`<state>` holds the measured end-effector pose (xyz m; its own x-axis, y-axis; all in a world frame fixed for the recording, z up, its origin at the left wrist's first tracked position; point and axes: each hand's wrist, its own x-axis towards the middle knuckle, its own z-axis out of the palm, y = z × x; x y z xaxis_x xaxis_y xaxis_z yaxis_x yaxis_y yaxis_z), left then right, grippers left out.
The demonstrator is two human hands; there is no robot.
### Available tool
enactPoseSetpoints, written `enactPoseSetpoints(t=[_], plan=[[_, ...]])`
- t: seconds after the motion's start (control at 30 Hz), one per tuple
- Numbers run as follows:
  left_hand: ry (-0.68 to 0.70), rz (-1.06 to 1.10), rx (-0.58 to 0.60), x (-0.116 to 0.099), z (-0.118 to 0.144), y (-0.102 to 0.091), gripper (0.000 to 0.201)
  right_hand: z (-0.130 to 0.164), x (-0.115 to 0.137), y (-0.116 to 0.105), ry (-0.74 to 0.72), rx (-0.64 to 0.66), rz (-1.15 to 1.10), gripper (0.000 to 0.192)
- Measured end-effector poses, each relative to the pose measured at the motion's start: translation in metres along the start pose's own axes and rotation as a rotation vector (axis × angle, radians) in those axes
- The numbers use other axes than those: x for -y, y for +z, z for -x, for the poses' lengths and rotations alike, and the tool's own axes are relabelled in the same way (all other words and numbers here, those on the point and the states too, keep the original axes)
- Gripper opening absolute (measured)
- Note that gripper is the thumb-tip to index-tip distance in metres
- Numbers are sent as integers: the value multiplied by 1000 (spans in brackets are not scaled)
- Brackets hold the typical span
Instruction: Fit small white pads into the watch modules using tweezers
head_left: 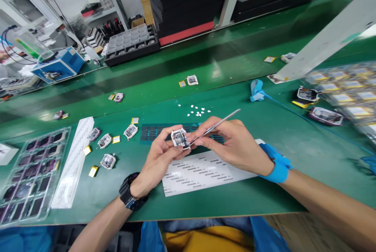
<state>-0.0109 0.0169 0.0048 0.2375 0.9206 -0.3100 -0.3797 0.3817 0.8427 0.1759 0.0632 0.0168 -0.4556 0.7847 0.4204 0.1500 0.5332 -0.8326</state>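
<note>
My left hand [158, 157] holds a small square white watch module [179, 138] above the green bench, its open circuit side up. My right hand [232, 142] grips metal tweezers [216, 126], their tip touching the module's right edge. Under both hands lies a white label sheet [199, 173] with rows of small printed labels. A black watch sits on my left wrist and a blue strap on my right wrist.
Several more modules [108, 161] with yellow batteries lie left of my hands. A clear tray [29, 173] of dark parts and a white strip [73, 162] sit at far left. Small white bits [198, 110] lie behind; more modules [324, 115] and a tray at right.
</note>
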Motion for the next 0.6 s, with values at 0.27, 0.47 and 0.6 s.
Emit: enactPoseSetpoints(t=[0.27, 0.47, 0.6], plan=[[106, -94, 32, -3, 4, 3, 43, 1, 4, 0, 63, -27, -88, 10], [146, -132, 50, -5, 7, 5, 46, 6, 2, 4, 53, -83, -174, 6], [143, -114, 37, -6, 8, 6, 46, 7, 0, 3, 23, -52, -222, 3]])
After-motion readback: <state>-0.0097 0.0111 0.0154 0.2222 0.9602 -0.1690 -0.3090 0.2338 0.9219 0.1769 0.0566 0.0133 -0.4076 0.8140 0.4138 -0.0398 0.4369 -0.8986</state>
